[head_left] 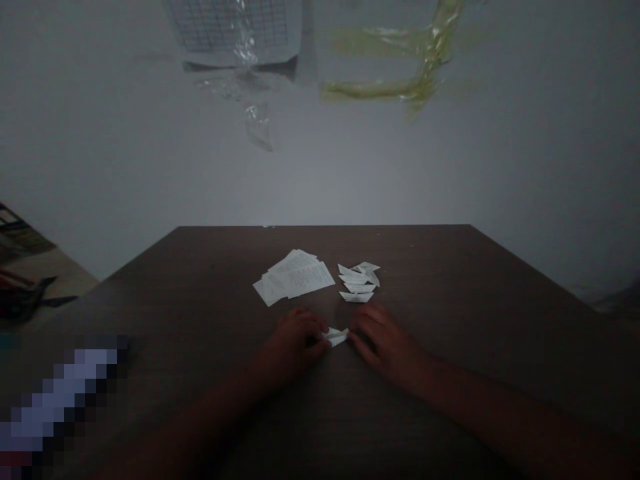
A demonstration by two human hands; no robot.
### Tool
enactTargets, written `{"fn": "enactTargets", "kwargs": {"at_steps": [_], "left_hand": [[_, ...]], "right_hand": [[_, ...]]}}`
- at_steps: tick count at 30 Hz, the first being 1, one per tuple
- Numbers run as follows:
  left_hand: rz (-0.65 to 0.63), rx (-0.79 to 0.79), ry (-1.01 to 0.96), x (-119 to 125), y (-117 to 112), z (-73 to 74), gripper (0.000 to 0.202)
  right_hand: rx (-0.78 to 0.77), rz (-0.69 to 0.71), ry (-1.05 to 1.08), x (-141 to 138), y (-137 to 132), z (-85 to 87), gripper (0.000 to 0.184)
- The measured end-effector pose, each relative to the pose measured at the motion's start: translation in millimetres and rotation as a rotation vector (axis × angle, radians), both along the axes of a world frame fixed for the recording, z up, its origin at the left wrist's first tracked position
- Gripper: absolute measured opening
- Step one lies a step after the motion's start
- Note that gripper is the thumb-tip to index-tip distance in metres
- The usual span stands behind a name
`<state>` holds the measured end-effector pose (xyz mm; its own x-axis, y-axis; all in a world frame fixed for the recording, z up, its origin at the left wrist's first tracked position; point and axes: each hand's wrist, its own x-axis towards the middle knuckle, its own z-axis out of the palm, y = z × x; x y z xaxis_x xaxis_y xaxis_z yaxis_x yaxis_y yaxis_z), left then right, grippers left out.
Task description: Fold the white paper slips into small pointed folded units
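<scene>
Between my hands, just above the dark table, is a small folded paper [337,337], white and pointed at its ends. My left hand [299,337] pinches its left end, thumb below and fingers over it. At the other end, my right hand [379,339] grips it between thumb and fingertips. Beyond my right hand lie several folded paper boats [358,280], overlapping in a small heap. A fanned stack of printed paper sheets [293,277] rests flat to their left. My fingers hide both ends of the folded paper.
The brown wooden table [430,267] meets a pale wall [320,173] at its far edge. Tape strips [375,90] and a gridded sheet [235,27] are stuck on the wall. A blurred-out pixelated object [60,400] lies at the left, and dark clutter [25,293] stands beyond the left edge.
</scene>
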<state>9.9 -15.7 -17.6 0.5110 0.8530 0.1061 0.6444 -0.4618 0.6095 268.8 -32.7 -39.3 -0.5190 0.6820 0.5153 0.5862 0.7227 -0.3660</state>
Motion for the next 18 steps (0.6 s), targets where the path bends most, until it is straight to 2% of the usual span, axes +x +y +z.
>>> {"fn": "enactTargets", "kwargs": {"at_steps": [2, 4, 8, 15, 18], "left_hand": [[0.022, 0.003, -0.015, 0, 0, -1.8, 0.017], [0.033, 0.003, -0.032, -1, 1, -5.1, 0.017], [0.029, -0.002, -0.053, -6, 6, -11.8, 0.012], [-0.127, -0.066, -0.064, -24, 19, -11.8, 0.008], [-0.132, -0.102, -0.068, -27, 20, -11.3, 0.012]], "right_hand": [[0.057, 0.072, -0.089, -4, -7, 2.8, 0.023], [0.046, 0.138, -0.163, -9, -14, 3.6, 0.033], [-0.015, 0.157, -0.250, -14, -19, 1.7, 0.049], [-0.064, 0.187, -0.271, -9, -15, 1.8, 0.048], [-0.082, 0.192, -0.292, -9, -14, 0.5, 0.050]]}}
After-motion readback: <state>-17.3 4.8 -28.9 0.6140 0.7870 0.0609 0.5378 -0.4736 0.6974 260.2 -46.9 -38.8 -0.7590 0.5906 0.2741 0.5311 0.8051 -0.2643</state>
